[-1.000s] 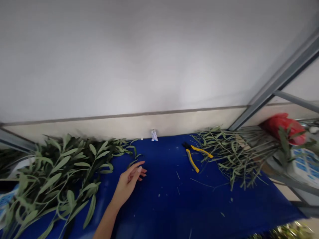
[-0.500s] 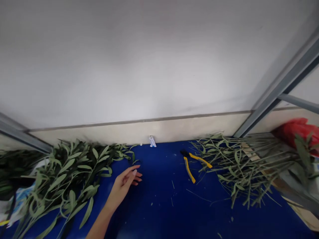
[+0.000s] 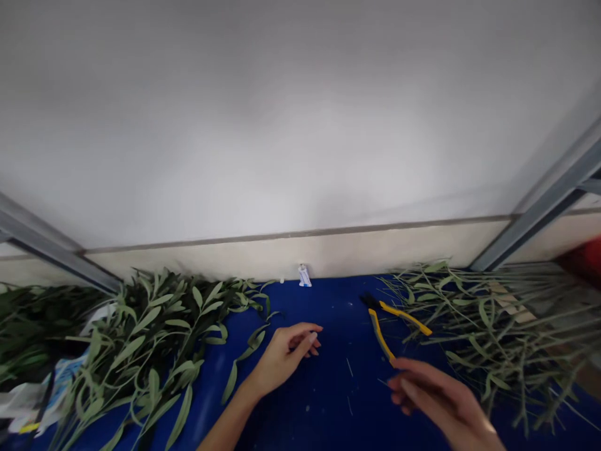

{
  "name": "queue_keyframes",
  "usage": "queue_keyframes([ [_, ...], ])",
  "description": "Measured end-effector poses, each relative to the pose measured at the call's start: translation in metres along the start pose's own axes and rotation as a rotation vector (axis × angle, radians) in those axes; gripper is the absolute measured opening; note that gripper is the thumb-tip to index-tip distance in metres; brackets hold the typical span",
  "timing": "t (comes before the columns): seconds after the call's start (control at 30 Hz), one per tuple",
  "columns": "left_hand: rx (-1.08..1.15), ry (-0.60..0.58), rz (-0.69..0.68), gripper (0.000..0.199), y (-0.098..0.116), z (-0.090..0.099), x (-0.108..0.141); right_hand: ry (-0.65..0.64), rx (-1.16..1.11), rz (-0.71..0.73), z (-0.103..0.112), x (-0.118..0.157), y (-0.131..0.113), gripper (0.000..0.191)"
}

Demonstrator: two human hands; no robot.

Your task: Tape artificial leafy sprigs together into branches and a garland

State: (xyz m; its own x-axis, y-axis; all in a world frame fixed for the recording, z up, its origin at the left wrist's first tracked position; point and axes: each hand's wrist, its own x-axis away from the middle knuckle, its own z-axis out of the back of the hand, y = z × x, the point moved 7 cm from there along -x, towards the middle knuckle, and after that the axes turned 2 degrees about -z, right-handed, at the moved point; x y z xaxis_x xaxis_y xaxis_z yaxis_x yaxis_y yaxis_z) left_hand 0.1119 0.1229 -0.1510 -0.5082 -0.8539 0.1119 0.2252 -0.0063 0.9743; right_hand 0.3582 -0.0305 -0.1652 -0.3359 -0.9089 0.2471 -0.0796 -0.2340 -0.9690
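Note:
My left hand (image 3: 288,354) hovers over the blue tabletop (image 3: 328,413), fingers loosely curled and thumb apart, with nothing visible in it. Just left of it lies a loose leafy sprig (image 3: 244,357). My right hand (image 3: 436,398) is in at the lower right, slightly blurred, fingers half bent and apart. Its index fingertip is at the lower handle end of the yellow-handled pliers (image 3: 382,335); contact is uncertain. The pliers lie with handles spread and dark head pointing away. A pile of leafy green branches (image 3: 159,332) lies left of my left hand.
Thin cut stems (image 3: 493,332) are heaped at the right, beside a red bag (image 3: 585,260). A small white-and-blue packet (image 3: 304,275) lies against the wall (image 3: 300,156). Metal posts (image 3: 539,216) slant at both sides. White-and-blue plastic (image 3: 66,382) lies at far left.
My right hand has come into view at the lower right, close to the pliers. My left hand has moved right, showing the sprig beside it. The view has shifted slightly.

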Motion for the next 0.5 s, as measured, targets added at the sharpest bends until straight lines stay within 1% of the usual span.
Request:
queue_keyframes([
  [0.03,0.019,0.002,-0.005,0.041,-0.002,-0.002,-0.002,-0.118,-0.066,0.003,-0.024,-0.013,-0.006,0.036],
  [0.07,0.041,0.009,-0.009,0.042,-0.005,-0.003,-0.004,-0.227,-0.111,0.043,-0.046,-0.025,-0.014,0.032],
  [0.13,0.096,0.037,-0.013,0.047,-0.011,-0.003,-0.008,-0.335,-0.14,0.11,-0.08,-0.045,-0.03,0.026],
  [0.2,0.156,0.075,-0.01,0.052,-0.019,-0.001,-0.011,-0.385,-0.171,0.14,-0.103,-0.062,-0.041,0.023],
  [0.27,0.209,0.106,-0.003,0.055,-0.025,0.003,-0.012,-0.407,-0.196,0.15,-0.117,-0.076,-0.046,0.021],
  [0.33,0.248,0.135,0.006,0.056,-0.029,0.008,-0.013,-0.412,-0.19,0.167,-0.123,-0.088,-0.046,0.022],
  [0.4,0.276,0.161,0.014,0.057,-0.032,0.013,-0.012,-0.4,-0.17,0.181,-0.125,-0.097,-0.043,0.023],
  [0.5,0.306,0.186,0.022,0.059,-0.035,0.018,-0.011,-0.386,-0.154,0.178,-0.123,-0.103,-0.033,0.024],
])
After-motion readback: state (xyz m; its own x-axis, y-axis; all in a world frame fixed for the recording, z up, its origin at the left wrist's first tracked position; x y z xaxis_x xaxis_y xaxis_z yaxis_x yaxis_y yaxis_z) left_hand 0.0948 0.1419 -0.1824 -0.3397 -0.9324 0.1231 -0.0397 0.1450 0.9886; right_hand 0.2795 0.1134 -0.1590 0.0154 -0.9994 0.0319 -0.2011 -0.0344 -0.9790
